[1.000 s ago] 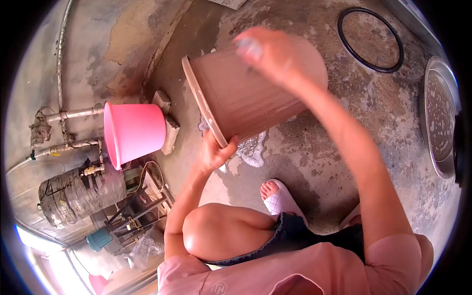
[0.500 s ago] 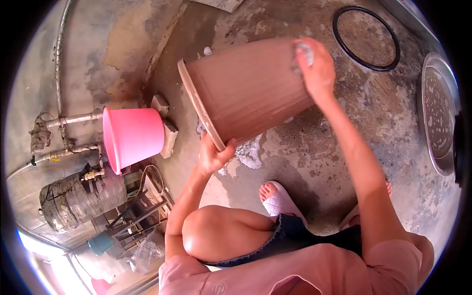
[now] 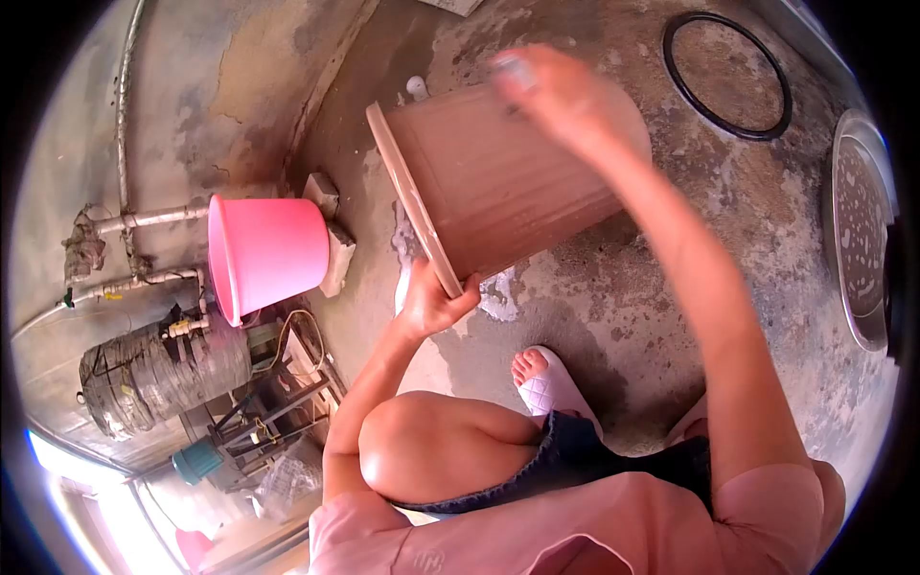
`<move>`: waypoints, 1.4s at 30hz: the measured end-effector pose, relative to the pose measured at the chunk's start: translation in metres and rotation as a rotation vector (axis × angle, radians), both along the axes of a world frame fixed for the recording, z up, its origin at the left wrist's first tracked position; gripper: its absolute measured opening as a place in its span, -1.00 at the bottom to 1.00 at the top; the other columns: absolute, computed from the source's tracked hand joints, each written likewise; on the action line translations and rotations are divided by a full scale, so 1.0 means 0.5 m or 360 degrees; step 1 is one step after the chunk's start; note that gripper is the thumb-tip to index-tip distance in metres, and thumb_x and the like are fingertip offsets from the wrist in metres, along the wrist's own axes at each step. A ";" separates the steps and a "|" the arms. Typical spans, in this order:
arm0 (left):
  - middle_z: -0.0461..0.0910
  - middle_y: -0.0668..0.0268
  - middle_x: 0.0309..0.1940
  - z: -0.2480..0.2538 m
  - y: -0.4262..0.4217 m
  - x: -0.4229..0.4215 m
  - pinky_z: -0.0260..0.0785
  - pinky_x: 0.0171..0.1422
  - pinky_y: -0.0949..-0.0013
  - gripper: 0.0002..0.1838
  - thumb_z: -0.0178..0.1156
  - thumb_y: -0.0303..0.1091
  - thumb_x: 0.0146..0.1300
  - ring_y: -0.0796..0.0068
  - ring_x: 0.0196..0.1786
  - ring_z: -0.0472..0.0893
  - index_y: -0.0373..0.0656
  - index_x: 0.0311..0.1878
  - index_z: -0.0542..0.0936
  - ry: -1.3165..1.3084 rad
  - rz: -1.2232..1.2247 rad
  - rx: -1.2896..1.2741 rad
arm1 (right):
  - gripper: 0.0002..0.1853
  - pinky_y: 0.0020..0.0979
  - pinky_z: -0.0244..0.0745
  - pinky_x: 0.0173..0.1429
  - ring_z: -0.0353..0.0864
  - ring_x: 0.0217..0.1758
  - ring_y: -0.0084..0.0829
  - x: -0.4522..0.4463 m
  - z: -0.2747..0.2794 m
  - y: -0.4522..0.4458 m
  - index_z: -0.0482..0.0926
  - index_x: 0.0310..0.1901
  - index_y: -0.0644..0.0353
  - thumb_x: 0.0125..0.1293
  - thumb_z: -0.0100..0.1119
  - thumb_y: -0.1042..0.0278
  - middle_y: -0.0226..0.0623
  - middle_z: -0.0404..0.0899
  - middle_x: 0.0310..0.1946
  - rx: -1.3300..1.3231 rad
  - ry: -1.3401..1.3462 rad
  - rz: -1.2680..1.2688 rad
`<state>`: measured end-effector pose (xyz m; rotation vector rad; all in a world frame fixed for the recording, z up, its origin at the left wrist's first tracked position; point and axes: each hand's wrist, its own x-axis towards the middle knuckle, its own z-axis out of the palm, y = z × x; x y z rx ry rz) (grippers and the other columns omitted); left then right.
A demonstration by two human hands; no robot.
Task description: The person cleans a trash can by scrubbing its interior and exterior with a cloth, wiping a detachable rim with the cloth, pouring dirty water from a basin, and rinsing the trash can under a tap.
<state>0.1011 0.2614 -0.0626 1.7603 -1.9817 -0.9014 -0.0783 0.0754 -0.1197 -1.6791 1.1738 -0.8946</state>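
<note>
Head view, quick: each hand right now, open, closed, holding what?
Left hand: closed on the rim of the brown bucket.
Right hand: blurred, closed around a small greyish item; can't tell what.

Your right hand (image 3: pixel 561 96) is blurred, and so is the small pale item (image 3: pixel 518 73) in it, too smeared to identify. Some fingers of your left hand (image 3: pixel 431 302) are hidden behind the rim of the brown bucket (image 3: pixel 508 182), whose inside faces away from you. Your shorts (image 3: pixel 661 465) and leg hide part of one sandal (image 3: pixel 682 425). The picture's top edge cuts off a pale slab (image 3: pixel 455 5); the logo on your shirt (image 3: pixel 479 537) is too small to read.
</note>
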 end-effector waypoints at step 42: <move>0.46 0.28 -0.14 0.040 -0.046 -0.020 0.23 0.08 0.41 -0.39 0.13 0.05 0.16 0.52 -0.07 0.41 -0.32 0.05 0.35 0.0871 0.0974 -0.0024 | -0.69 -0.28 0.23 0.04 0.37 -0.09 -0.22 -0.062 -0.074 0.213 0.44 -0.24 0.11 -0.11 0.21 0.43 -0.33 0.44 -0.20 -0.0870 -0.0064 -0.0425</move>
